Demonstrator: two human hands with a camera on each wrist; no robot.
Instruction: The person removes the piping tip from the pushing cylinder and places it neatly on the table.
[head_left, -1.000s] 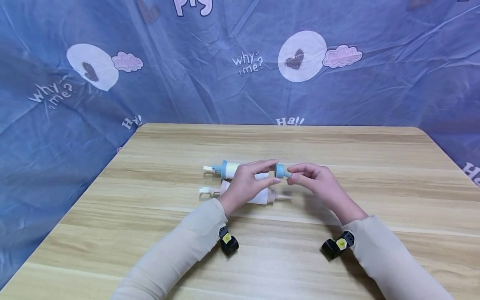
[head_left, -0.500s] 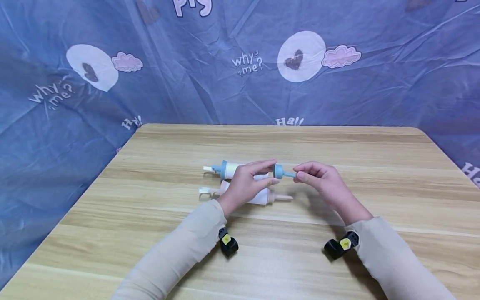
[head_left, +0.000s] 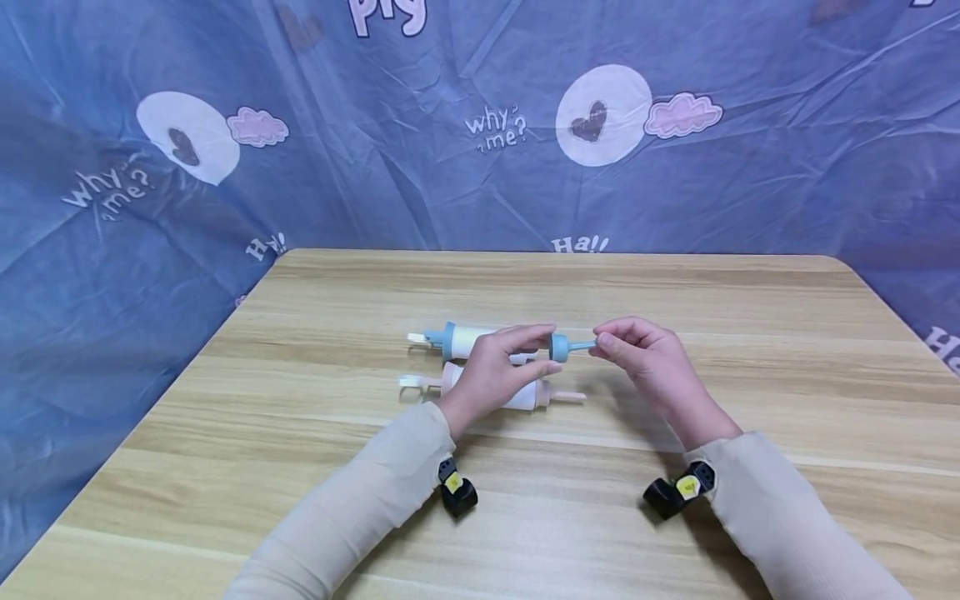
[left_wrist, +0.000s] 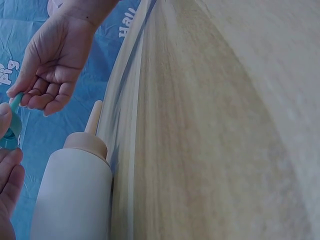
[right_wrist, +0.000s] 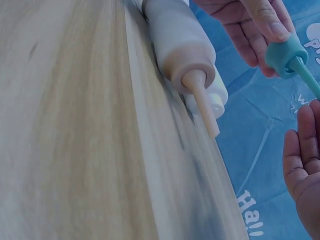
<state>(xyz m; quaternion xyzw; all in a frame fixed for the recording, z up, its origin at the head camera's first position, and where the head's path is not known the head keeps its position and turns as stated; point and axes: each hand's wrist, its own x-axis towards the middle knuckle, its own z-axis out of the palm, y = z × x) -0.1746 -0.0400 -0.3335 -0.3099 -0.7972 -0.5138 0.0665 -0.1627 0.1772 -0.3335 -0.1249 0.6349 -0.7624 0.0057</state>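
Observation:
My left hand (head_left: 501, 367) reaches over two squeeze bottles lying side by side and pinches the wide collar of a blue nozzle cap (head_left: 558, 347) between thumb and fingers. My right hand (head_left: 651, 367) pinches the thin tip of that cap. In the right wrist view, the cap (right_wrist: 287, 57) shows its ribbed collar and long narrow spout. The farther white bottle (head_left: 467, 340) has a blue collar and brush end on the left; its bare white neck (right_wrist: 216, 108) shows in the right wrist view. Nearer lies the white bottle with pink ends (head_left: 517, 397), its pink nozzle (right_wrist: 202, 100) pointing right.
Both bottles rest on a wood-grain table (head_left: 262, 442). Behind the table hangs a blue printed cloth (head_left: 420, 167). A small black camera (head_left: 457, 487) sits at the left wrist and another camera (head_left: 667, 497) at the right.
My right hand has slid right along the cap's spout to its tip, baring more of it, and has risen slightly. The left hand keeps its pinch on the collar; the bottles stay put.

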